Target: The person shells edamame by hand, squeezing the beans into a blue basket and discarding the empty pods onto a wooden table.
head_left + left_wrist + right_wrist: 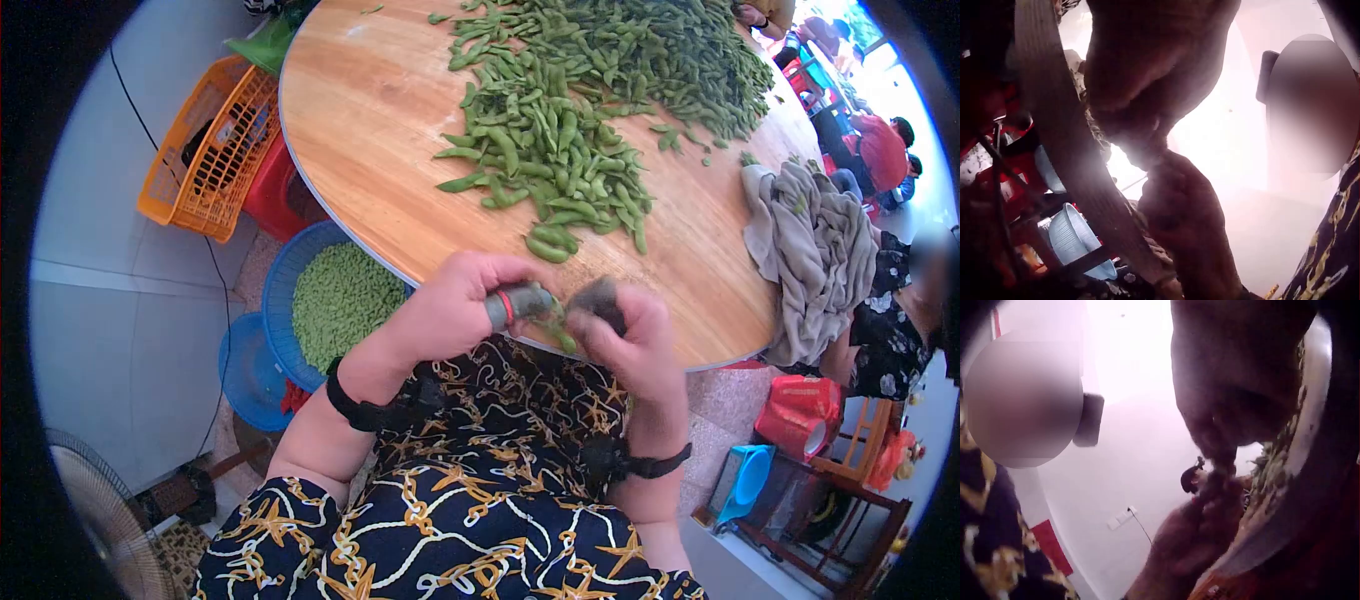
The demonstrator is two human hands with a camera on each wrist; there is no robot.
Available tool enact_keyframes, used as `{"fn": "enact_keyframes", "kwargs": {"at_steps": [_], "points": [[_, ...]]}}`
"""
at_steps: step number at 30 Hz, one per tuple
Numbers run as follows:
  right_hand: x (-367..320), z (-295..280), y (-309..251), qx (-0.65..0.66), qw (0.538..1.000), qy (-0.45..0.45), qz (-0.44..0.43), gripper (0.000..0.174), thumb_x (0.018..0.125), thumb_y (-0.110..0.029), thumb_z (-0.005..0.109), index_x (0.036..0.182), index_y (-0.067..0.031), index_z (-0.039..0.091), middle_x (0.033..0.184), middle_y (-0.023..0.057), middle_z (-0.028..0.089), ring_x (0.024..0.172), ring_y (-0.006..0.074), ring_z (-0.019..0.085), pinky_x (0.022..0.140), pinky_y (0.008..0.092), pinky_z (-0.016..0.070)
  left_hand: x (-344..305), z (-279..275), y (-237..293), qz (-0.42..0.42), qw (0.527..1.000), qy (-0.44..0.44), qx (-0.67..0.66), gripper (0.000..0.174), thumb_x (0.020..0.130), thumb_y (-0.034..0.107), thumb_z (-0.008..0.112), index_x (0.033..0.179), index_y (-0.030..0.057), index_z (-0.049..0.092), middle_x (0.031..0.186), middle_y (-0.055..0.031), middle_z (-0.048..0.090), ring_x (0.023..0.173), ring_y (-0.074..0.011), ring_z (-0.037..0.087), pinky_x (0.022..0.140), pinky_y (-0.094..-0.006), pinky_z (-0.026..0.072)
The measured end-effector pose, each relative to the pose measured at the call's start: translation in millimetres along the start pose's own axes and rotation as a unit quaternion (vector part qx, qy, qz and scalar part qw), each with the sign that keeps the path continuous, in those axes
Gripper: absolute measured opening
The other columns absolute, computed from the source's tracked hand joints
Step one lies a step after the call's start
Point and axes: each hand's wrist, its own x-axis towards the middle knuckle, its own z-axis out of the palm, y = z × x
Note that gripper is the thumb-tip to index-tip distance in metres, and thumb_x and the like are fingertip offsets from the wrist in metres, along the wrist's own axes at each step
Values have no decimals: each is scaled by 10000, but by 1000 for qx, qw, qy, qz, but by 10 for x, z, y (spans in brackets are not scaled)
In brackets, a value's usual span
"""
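Observation:
Over the near edge of the round wooden table (370, 170), both hands meet at a green pod (566, 341). The left hand (455, 305) curls its fingers round the pod's left end; grey covers with a red band sit on its fingers. The right hand (630, 335) pinches at the other side, a dark cover on its thumb or finger. Their fingertips nearly touch. Loose pods (552, 243) lie just beyond, below a large heap of green pods (640, 50). Both wrist views show the left hand (1160, 56) and right hand (1241, 369) dark, the pod unclear.
A blue basket (275, 290) of shelled beans stands left below the table edge, near an orange crate (165, 190) and a red container (270, 195). A grey cloth (810, 250) lies on the table's right side. A fan (95, 510) stands at lower left; people sit at right.

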Motion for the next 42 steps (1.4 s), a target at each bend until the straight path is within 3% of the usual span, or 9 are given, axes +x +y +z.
{"fn": "enact_keyframes", "kwargs": {"at_steps": [1, 3, 6, 8, 11, 14, 18, 23, 42], "points": [[14, -65, -16, -12, 990, -138, -9, 141, 773, -128, 640, 813, -1, 596, 597, 11, 560, 546, 70, 509, 498, 269, 416, -9, -31, -3, -8, 999, 28, -40, 152, 862, 138, 557, 964, 41, 614, 742, 43, 571, 611, -27, 497, 535, -179, 404], [97, -58, -12, -37, 990, -127, -44, 171, 766, -156, 654, 812, -1, 596, 596, 39, 565, 523, 109, 520, 503, 269, 425, -5, -71, 4, -13, 995, 57, -81, 145, 861, 123, 555, 972, 53, 616, 754, 47, 578, 616, -27, 505, 540, -172, 409], [271, 143, -74, -359, 929, 67, -57, 234, 760, -228, 657, 834, -25, 567, 623, 135, 584, 528, 274, 576, 488, 353, 454, -26, -42, -39, -13, 988, 18, -155, 131, 834, 106, 584, 944, 52, 630, 778, 19, 595, 664, -65, 532, 614, -201, 439], [296, 247, 106, -430, 894, 87, -92, 216, 767, -224, 644, 826, -36, 555, 619, 132, 584, 539, 282, 583, 489, 367, 455, 0, 49, -105, 168, 977, -66, 114, 119, 803, 78, 603, 910, 50, 647, 797, -12, 604, 749, -110, 555, 711, -239, 445], [257, 262, 194, -485, 859, 109, -123, 177, 780, -211, 621, 789, -64, 524, 602, 120, 575, 548, 297, 586, 491, 380, 462, -58, 139, -71, 92, 986, -129, 59, 114, 803, 73, 606, 900, 50, 662, 815, 7, 577, 782, -105, 544, 732, -235, 431], [155, 172, 208, -437, 880, 136, -128, 160, 777, -173, 636, 801, -41, 549, 617, 139, 579, 523, 255, 583, 497, 346, 462, -106, 183, 63, -97, 984, -132, -71, 162, 817, 97, 614, 968, 45, 643, 824, 46, 565, 752, -53, 526, 684, -203, 432], [7, 75, 153, -57, 983, 174, -32, 111, 784, -103, 644, 806, -10, 589, 663, 65, 594, 535, 123, 529, 520, 252, 433, -65, 337, 6, -40, 999, -5, 22, 255, 822, 119, 627, 1063, 41, 598, 837, 59, 574, 752, -19, 517, 642, -178, 433], [-146, 67, -12, 184, 976, 29, 115, 137, 880, -151, 548, 889, -14, 554, 654, -18, 531, 562, 41, 448, 511, 182, 361, 54, 434, -102, 6, 954, 70, -293, 155, 833, 71, 601, 974, 8, 590, 832, 16, 584, 763, -39, 524, 700, -191, 440], [-198, 54, 180, 364, 920, -48, 140, 157, 926, -160, 441, 839, -54, 516, 668, -16, 496, 479, 25, 340, 418, 165, 259, 75, 484, -240, 138, 980, 138, -29, 108, 818, 80, 597, 899, 11, 577, 871, -10, 582, 771, -70, 534, 697, -215, 432]]}}
